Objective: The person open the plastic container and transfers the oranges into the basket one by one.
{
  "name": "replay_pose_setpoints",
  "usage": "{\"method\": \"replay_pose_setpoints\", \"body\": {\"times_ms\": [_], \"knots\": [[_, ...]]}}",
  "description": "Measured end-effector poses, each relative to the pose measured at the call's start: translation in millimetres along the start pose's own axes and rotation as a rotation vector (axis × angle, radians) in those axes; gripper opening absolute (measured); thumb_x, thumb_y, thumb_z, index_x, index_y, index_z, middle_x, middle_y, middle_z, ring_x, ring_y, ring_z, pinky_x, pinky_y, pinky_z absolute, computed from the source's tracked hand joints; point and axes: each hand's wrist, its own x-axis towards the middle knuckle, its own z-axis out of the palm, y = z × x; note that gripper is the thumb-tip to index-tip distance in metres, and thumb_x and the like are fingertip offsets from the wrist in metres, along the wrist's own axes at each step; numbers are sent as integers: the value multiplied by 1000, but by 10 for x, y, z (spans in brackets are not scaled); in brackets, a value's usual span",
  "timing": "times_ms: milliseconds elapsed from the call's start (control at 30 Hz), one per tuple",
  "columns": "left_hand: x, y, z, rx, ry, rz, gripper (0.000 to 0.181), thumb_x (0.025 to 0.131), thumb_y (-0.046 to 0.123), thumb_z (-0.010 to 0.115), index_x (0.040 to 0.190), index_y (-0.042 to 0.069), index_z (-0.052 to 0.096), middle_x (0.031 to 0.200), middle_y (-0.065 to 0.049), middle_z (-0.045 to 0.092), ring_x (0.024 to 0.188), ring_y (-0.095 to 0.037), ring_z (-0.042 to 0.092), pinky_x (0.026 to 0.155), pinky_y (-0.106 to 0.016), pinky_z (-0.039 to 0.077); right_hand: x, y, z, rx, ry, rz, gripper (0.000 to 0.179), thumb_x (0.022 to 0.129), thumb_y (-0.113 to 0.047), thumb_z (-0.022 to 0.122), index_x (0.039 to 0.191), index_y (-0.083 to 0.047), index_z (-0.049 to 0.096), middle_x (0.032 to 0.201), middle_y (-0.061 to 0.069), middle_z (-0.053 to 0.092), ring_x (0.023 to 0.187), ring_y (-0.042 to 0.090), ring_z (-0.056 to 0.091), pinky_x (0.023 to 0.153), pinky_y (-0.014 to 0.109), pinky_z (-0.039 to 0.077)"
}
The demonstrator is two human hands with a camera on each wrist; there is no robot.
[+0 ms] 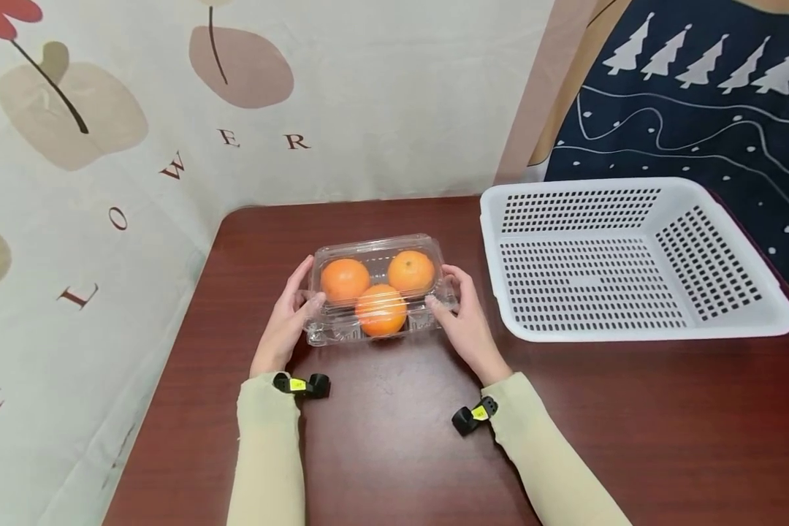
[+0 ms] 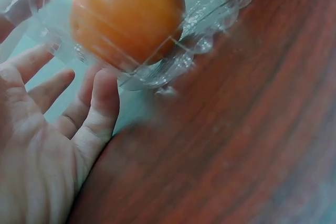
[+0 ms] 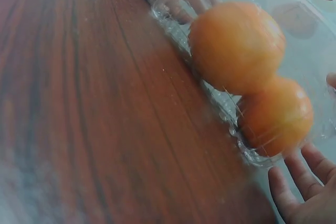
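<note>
A clear plastic clamshell box [image 1: 375,252] sits on the table with three oranges inside. Two of the oranges lie at the back, a left one [image 1: 345,280] and a right one [image 1: 410,271]; the front orange [image 1: 381,310] is between them. My left hand [image 1: 284,321] holds the box's left end, thumb towards the front corner and fingers along the side. At the right end my right hand [image 1: 467,321] grips it likewise. In the left wrist view, thumb and fingers of the left hand [image 2: 58,114] meet the plastic beside an orange [image 2: 128,17].
To the right of the box stands a white perforated basket [image 1: 585,281] with nothing in it. Both stand on a dark red-brown wooden table [image 1: 381,424]. A printed cloth [image 1: 394,95] hangs behind the table, and a dark blue tree-patterned cloth [image 1: 697,131] is at the far right.
</note>
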Motion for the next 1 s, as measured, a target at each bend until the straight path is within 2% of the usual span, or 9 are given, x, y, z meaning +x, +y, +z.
{"method": "replay_pose_setpoints", "body": {"times_ms": [133,200,267,367,500,633,767,900,1000], "knots": [[9,25,8,12,13,-2,60,89,23,54,140,34,25,96,-16,48,85,-22,45,70,-31,38,9,-4,-5,9,-10,-7,56,85,-31,59,134,-27,31,121,3,41,113,15,41,83,37,41],[9,32,11,8,19,-2,58,89,23,53,140,34,26,102,-16,48,88,-22,45,75,-34,38,16,-2,-3,20,-11,-12,57,85,-29,59,134,-26,32,118,4,42,108,16,44,82,37,43],[7,34,9,2,25,1,57,90,23,52,140,33,27,113,-12,47,95,-23,44,80,-37,37,25,3,-3,27,-13,-20,56,85,-27,59,134,-24,32,115,5,43,104,17,45,81,37,43],[2,27,3,-6,31,-1,55,90,25,51,139,34,27,134,2,36,113,-21,39,91,-44,31,38,19,-8,13,-9,-23,56,85,-28,59,134,-25,33,115,4,43,102,17,46,81,36,44],[16,15,-5,-23,28,10,54,91,27,48,139,35,27,143,14,23,126,-17,28,97,-48,27,61,38,-15,-23,1,-36,53,86,-32,57,133,-26,35,119,1,41,104,15,45,81,35,44],[60,22,-10,-25,31,20,51,93,25,45,140,34,27,143,13,24,122,-18,34,93,-44,34,98,40,-9,-63,13,-102,51,87,-32,55,134,-22,36,129,1,36,112,14,42,83,35,44],[78,31,-1,-28,46,14,49,94,26,43,139,34,27,142,14,25,112,-21,42,90,-42,35,120,22,-16,-110,7,-151,54,87,-31,55,135,-18,35,141,-4,25,123,11,32,88,34,43],[80,29,13,-28,46,23,49,93,30,43,139,34,27,142,14,25,114,-22,42,94,-44,32,128,-4,-34,-142,-18,-149,59,86,-33,56,138,-19,31,145,-11,18,127,7,26,91,33,41],[65,22,3,-15,48,21,49,94,29,42,139,35,27,142,14,25,115,-22,41,96,-46,30,90,-160,-36,-102,-55,-124,61,87,-24,57,140,-14,29,146,-6,17,128,12,26,93,37,39]]}}
